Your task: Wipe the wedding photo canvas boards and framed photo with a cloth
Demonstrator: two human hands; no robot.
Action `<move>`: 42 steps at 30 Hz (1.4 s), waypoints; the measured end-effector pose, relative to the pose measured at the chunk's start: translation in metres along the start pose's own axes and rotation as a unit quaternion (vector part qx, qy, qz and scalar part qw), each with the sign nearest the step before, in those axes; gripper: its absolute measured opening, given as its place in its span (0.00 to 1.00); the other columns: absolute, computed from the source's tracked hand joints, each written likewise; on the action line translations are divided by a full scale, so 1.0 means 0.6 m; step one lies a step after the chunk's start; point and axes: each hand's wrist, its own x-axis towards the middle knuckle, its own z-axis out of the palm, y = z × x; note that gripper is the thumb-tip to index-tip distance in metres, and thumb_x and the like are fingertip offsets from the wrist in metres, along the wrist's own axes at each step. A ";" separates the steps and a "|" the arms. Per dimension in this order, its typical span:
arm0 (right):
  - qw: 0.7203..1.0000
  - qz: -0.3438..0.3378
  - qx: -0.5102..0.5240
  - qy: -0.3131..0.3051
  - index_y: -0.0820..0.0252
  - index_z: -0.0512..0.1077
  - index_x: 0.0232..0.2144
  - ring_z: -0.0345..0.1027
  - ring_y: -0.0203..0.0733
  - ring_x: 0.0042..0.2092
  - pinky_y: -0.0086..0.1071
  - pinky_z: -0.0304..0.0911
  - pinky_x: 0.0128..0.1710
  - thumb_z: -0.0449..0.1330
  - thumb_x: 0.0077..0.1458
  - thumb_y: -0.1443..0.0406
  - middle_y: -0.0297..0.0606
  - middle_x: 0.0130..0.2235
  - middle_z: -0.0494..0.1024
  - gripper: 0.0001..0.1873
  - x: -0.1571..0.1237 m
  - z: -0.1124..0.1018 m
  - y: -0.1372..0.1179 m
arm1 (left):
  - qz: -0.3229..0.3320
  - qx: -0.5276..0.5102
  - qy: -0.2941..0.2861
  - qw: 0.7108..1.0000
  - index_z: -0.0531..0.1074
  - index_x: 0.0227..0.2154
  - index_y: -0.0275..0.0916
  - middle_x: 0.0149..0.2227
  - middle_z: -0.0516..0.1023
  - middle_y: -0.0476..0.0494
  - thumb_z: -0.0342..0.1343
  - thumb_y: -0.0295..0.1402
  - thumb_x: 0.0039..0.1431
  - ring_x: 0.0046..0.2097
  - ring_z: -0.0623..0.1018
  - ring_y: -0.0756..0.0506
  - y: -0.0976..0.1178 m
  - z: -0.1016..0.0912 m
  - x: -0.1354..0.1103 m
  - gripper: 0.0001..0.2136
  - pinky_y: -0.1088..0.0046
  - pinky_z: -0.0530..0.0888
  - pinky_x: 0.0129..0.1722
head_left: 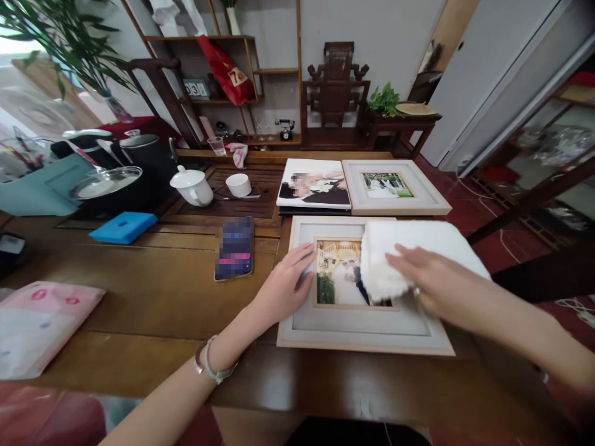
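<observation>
A pale wooden picture frame lies flat on the table, with a photo of a couple set in its wide whitish mat. My left hand rests on the frame's left side, fingers stretched out and lying flat. Under my right hand is a white cloth that covers the upper right of the photo and frame and spreads past the right edge. My right hand grips the cloth, its forefinger stretched over it; some of its fingers are hidden or blurred.
Behind lie a second frame and a white-covered photo book. To the left are a phone, a blue block, a lidded white cup, a small white bowl and a pink-white package.
</observation>
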 end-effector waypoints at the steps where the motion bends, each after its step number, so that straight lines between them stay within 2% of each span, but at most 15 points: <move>1: 0.999 -0.032 0.009 0.025 0.66 0.71 0.49 0.73 0.54 0.51 0.46 0.69 0.49 0.50 0.38 0.79 0.52 0.50 0.78 0.33 -0.020 -0.011 -0.029 | -0.003 -0.002 -0.002 1.000 0.67 0.58 0.29 0.62 0.67 0.29 0.46 0.29 0.66 0.65 0.64 0.37 0.001 0.000 0.000 0.19 0.53 0.64 0.65; 4: 0.992 -0.112 0.053 0.039 0.60 0.72 0.49 0.73 0.49 0.51 0.38 0.72 0.46 0.51 0.34 0.78 0.44 0.51 0.79 0.36 -0.065 -0.045 -0.110 | -0.002 -0.008 -0.003 1.000 0.68 0.57 0.30 0.62 0.68 0.30 0.47 0.30 0.66 0.65 0.65 0.38 0.000 -0.001 0.000 0.19 0.53 0.64 0.65; 6: 0.988 -0.125 0.082 0.041 0.58 0.72 0.49 0.74 0.46 0.51 0.36 0.72 0.45 0.51 0.32 0.78 0.39 0.51 0.79 0.37 -0.071 -0.053 -0.133 | 0.004 -0.010 0.001 1.000 0.68 0.57 0.31 0.61 0.68 0.30 0.47 0.30 0.66 0.65 0.65 0.38 -0.002 0.000 0.000 0.19 0.53 0.64 0.65; 9: 0.992 -0.075 0.095 0.035 0.58 0.72 0.50 0.74 0.45 0.51 0.41 0.70 0.50 0.50 0.34 0.79 0.39 0.52 0.79 0.38 -0.043 -0.028 -0.107 | 0.011 -0.009 0.008 1.000 0.69 0.56 0.31 0.61 0.69 0.30 0.47 0.29 0.66 0.65 0.65 0.38 -0.005 0.002 0.001 0.18 0.52 0.65 0.64; 11: 0.995 -0.043 0.082 0.039 0.60 0.72 0.51 0.72 0.47 0.54 0.48 0.66 0.55 0.49 0.38 0.80 0.43 0.53 0.78 0.36 -0.011 0.004 -0.062 | 0.011 -0.007 0.010 1.000 0.69 0.55 0.32 0.60 0.69 0.30 0.48 0.29 0.66 0.65 0.66 0.37 -0.005 0.002 0.001 0.17 0.51 0.65 0.64; 14: 0.996 -0.002 0.035 0.077 0.62 0.72 0.53 0.63 0.54 0.61 0.57 0.58 0.60 0.51 0.46 0.80 0.45 0.58 0.73 0.32 0.036 0.047 0.008 | 0.010 -0.007 0.009 1.000 0.70 0.55 0.32 0.60 0.69 0.30 0.48 0.29 0.66 0.64 0.66 0.37 -0.003 0.001 0.002 0.17 0.51 0.65 0.64; 18: 0.992 0.007 -0.001 0.125 0.62 0.72 0.53 0.59 0.54 0.64 0.54 0.53 0.63 0.52 0.53 0.79 0.45 0.59 0.73 0.27 0.078 0.070 0.061 | 0.012 -0.009 0.011 1.000 0.70 0.55 0.34 0.60 0.69 0.31 0.48 0.29 0.66 0.64 0.66 0.37 -0.003 0.000 0.001 0.16 0.50 0.66 0.63; 21: 0.990 0.027 0.030 0.135 0.66 0.69 0.56 0.58 0.54 0.65 0.53 0.53 0.63 0.54 0.51 0.78 0.48 0.60 0.71 0.28 0.094 0.075 0.076 | 0.015 -0.007 0.014 1.000 0.70 0.55 0.34 0.60 0.70 0.31 0.48 0.29 0.66 0.64 0.66 0.37 -0.006 0.001 0.000 0.16 0.49 0.66 0.63; 23: 0.989 0.041 0.067 0.123 0.69 0.68 0.57 0.58 0.54 0.64 0.50 0.58 0.61 0.55 0.49 0.77 0.51 0.60 0.70 0.30 0.094 0.075 0.078 | 0.015 -0.006 0.014 1.000 0.69 0.55 0.34 0.60 0.70 0.31 0.48 0.30 0.66 0.64 0.66 0.37 -0.006 0.001 0.000 0.16 0.49 0.66 0.63; 25: 0.989 0.057 0.083 0.104 0.70 0.70 0.55 0.63 0.54 0.61 0.48 0.64 0.57 0.54 0.48 0.77 0.53 0.59 0.71 0.29 0.082 0.068 0.069 | 0.015 -0.005 0.013 1.000 0.69 0.55 0.34 0.60 0.69 0.31 0.48 0.29 0.67 0.64 0.66 0.38 -0.006 0.001 0.000 0.16 0.50 0.66 0.63; 28: 0.995 0.036 0.059 0.073 0.68 0.74 0.48 0.73 0.55 0.52 0.49 0.70 0.49 0.54 0.47 0.75 0.55 0.52 0.77 0.24 0.047 0.037 0.029 | 0.015 -0.004 0.013 1.000 0.69 0.55 0.34 0.60 0.69 0.31 0.48 0.29 0.66 0.64 0.66 0.38 -0.003 0.001 0.001 0.16 0.52 0.66 0.63; 31: 0.995 -0.038 0.060 0.067 0.63 0.77 0.40 0.76 0.53 0.43 0.46 0.73 0.42 0.54 0.39 0.75 0.49 0.42 0.83 0.23 0.006 -0.013 -0.036 | 0.018 -0.005 0.022 1.000 0.69 0.55 0.35 0.61 0.69 0.32 0.48 0.28 0.66 0.64 0.66 0.38 -0.002 0.001 0.000 0.17 0.51 0.66 0.63; 35: 0.983 -0.057 0.143 0.098 0.56 0.77 0.37 0.77 0.45 0.39 0.37 0.73 0.39 0.50 0.28 0.76 0.38 0.39 0.83 0.31 -0.028 -0.054 -0.100 | 0.020 -0.004 0.023 1.000 0.68 0.56 0.36 0.61 0.69 0.32 0.48 0.28 0.66 0.64 0.67 0.38 -0.001 0.000 0.000 0.17 0.51 0.67 0.63; 38: 0.983 -0.049 0.147 0.095 0.57 0.77 0.39 0.76 0.45 0.43 0.38 0.72 0.41 0.50 0.29 0.77 0.38 0.42 0.83 0.32 -0.017 -0.037 -0.094 | 0.016 0.002 0.014 1.000 0.68 0.56 0.34 0.61 0.69 0.31 0.48 0.28 0.66 0.64 0.66 0.38 0.000 -0.001 0.000 0.17 0.51 0.67 0.63; 42: 0.992 -0.012 0.082 0.095 0.64 0.76 0.46 0.72 0.53 0.53 0.47 0.68 0.51 0.51 0.37 0.79 0.45 0.49 0.80 0.32 0.033 0.026 -0.024 | 0.012 0.001 0.008 1.000 0.69 0.56 0.35 0.61 0.69 0.32 0.48 0.28 0.66 0.64 0.66 0.38 0.001 -0.003 0.001 0.17 0.51 0.66 0.63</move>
